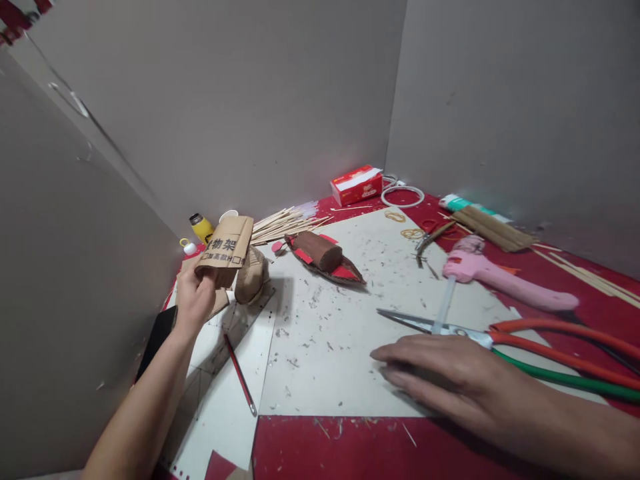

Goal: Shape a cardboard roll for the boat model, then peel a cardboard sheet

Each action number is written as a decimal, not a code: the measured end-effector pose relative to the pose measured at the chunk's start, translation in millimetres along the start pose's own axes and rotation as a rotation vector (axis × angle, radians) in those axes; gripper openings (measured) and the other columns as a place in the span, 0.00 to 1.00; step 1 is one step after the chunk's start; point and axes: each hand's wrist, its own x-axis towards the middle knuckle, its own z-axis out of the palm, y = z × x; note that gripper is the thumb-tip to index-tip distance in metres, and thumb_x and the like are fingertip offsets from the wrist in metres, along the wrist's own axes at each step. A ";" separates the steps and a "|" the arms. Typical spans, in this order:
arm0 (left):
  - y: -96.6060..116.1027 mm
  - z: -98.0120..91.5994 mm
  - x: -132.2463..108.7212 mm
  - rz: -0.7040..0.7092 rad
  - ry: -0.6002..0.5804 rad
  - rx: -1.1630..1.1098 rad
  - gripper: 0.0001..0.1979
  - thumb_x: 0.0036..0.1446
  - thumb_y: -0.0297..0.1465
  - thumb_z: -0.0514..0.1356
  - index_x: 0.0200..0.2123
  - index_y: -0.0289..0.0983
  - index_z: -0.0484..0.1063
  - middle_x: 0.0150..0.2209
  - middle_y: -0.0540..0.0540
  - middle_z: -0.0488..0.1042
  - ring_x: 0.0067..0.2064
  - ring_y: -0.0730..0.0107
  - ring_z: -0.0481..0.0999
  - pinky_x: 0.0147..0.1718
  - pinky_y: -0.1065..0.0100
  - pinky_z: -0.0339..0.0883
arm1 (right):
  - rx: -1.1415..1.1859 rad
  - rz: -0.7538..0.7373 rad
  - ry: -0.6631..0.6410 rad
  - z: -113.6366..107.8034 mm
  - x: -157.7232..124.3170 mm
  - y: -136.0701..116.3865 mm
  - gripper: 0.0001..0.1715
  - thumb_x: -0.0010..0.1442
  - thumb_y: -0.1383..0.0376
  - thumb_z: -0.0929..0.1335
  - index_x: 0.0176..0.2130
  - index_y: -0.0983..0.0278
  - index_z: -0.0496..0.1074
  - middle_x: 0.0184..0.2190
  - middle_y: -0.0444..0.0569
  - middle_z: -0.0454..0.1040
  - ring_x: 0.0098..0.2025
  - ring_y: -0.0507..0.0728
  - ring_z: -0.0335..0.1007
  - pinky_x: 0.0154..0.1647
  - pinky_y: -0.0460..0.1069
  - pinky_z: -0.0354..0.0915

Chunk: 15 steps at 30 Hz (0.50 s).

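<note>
My left hand is closed around a piece of brown cardboard with black printed characters, held up above the left side of the table. My right hand lies flat, fingers stretched out, on the grey cutting board, holding nothing. Just beyond its fingers lie scissors with red handles. A small cardboard boat model with red parts sits in the board's far middle. A red pencil and a clear ruler lie below my left hand.
Cardboard walls close in the table on the left, back and right. A pink glue gun, a bundle of wooden sticks, a red tissue box, a yellow bottle, rubber bands and brown strips lie about.
</note>
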 end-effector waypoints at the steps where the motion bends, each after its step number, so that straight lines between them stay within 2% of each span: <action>1: 10.9 -2.4 -5.8 0.015 -0.011 -0.022 0.16 0.59 0.34 0.54 0.44 0.33 0.76 0.43 0.43 0.80 0.45 0.60 0.78 0.46 0.64 0.70 | 0.112 0.072 -0.014 -2.8 0.9 -0.9 0.18 0.62 0.54 0.63 0.38 0.59 0.79 0.35 0.50 0.81 0.36 0.57 0.78 0.38 0.49 0.73; 4: 43.1 -5.0 -30.3 0.125 -0.126 -0.053 0.19 0.57 0.32 0.56 0.51 0.33 0.73 0.47 0.41 0.78 0.48 0.57 0.77 0.49 0.60 0.69 | 0.499 0.318 0.015 -10.7 3.5 -2.0 0.23 0.61 0.50 0.65 0.44 0.63 0.76 0.34 0.53 0.79 0.32 0.57 0.76 0.34 0.50 0.73; 6: 57.7 -1.5 -48.5 0.210 -0.246 -0.034 0.23 0.56 0.31 0.58 0.56 0.36 0.70 0.53 0.42 0.76 0.53 0.55 0.74 0.53 0.59 0.67 | 0.795 0.354 0.045 -14.2 5.1 -1.6 0.30 0.60 0.46 0.64 0.52 0.63 0.71 0.40 0.56 0.77 0.34 0.57 0.76 0.34 0.51 0.73; 8: 65.2 6.3 -63.7 0.378 -0.358 -0.027 0.27 0.55 0.28 0.58 0.60 0.39 0.65 0.56 0.41 0.73 0.55 0.55 0.73 0.53 0.59 0.67 | 1.036 0.334 0.058 -15.6 6.3 -1.5 0.38 0.57 0.43 0.66 0.57 0.63 0.67 0.46 0.59 0.74 0.37 0.59 0.76 0.34 0.52 0.74; 9: 66.7 11.4 -69.5 0.470 -0.408 -0.016 0.30 0.55 0.27 0.58 0.62 0.40 0.61 0.57 0.41 0.72 0.54 0.55 0.74 0.52 0.60 0.68 | 1.104 0.344 0.050 -15.6 6.7 -1.7 0.39 0.55 0.43 0.68 0.57 0.64 0.67 0.45 0.59 0.75 0.36 0.58 0.76 0.34 0.51 0.74; 10: 67.4 16.8 -73.7 0.557 -0.447 0.005 0.33 0.55 0.26 0.58 0.64 0.41 0.58 0.56 0.40 0.72 0.51 0.56 0.75 0.49 0.61 0.70 | 1.147 0.363 0.017 -15.2 7.1 -2.0 0.38 0.54 0.44 0.69 0.55 0.65 0.69 0.41 0.57 0.76 0.34 0.56 0.76 0.33 0.50 0.73; 12: 66.4 27.1 -77.6 0.687 -0.484 0.088 0.36 0.56 0.25 0.58 0.67 0.40 0.52 0.54 0.38 0.74 0.45 0.57 0.77 0.42 0.63 0.72 | 1.187 0.411 -0.084 -14.0 7.2 -2.9 0.29 0.53 0.49 0.72 0.46 0.67 0.75 0.31 0.51 0.77 0.27 0.52 0.74 0.31 0.46 0.72; 15: 60.5 37.3 -73.2 0.744 -0.466 0.215 0.32 0.58 0.24 0.55 0.66 0.38 0.54 0.52 0.37 0.75 0.44 0.57 0.77 0.40 0.62 0.71 | 1.207 0.411 -0.183 -13.5 6.7 -4.0 0.20 0.54 0.53 0.72 0.32 0.69 0.77 0.24 0.47 0.76 0.24 0.48 0.71 0.27 0.42 0.68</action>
